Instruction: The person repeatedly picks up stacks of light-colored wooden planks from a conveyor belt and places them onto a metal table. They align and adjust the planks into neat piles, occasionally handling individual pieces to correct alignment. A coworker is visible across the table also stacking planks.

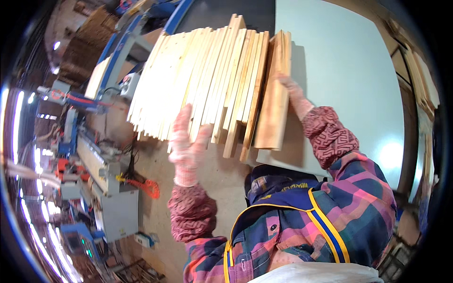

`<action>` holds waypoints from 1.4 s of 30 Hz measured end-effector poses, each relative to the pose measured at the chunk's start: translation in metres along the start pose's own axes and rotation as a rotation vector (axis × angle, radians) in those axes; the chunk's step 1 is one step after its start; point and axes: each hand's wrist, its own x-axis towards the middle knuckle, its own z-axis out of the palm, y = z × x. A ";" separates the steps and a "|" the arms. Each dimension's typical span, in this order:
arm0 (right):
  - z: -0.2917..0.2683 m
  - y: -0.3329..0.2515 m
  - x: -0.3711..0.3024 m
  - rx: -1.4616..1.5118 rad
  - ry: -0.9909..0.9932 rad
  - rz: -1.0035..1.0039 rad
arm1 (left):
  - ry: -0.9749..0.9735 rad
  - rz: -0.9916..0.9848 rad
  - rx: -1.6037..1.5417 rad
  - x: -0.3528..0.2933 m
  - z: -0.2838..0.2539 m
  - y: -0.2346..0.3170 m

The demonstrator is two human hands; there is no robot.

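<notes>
"Where are the straight wooden strips (188, 75) packed?"
"Beside the smooth bench (351, 70), partly glare-bleached."
"And the fingers (182, 119)?"
"Left hand's (186, 153): spread apart. Right hand's (295, 92): blurred at a thick board (272, 118); grip cannot be told."

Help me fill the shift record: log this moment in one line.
left hand: open, by wooden boards, contact unclear; right hand: touching rightmost wood piece; layout: side by side, ends uneven

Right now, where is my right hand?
In the head view, right of centre: your right hand is at the rightmost boards, over the pale tabletop.
</notes>
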 end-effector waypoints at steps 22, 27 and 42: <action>0.050 0.032 -0.133 0.157 0.199 -0.188 | 0.503 -0.040 0.988 0.352 -0.263 -0.315; 0.077 0.030 -0.150 0.285 0.261 -0.168 | 0.141 -0.447 1.021 0.363 -0.211 -0.326; 0.069 0.037 -0.148 0.511 0.231 -0.176 | 0.242 0.163 0.705 0.197 -0.123 -0.304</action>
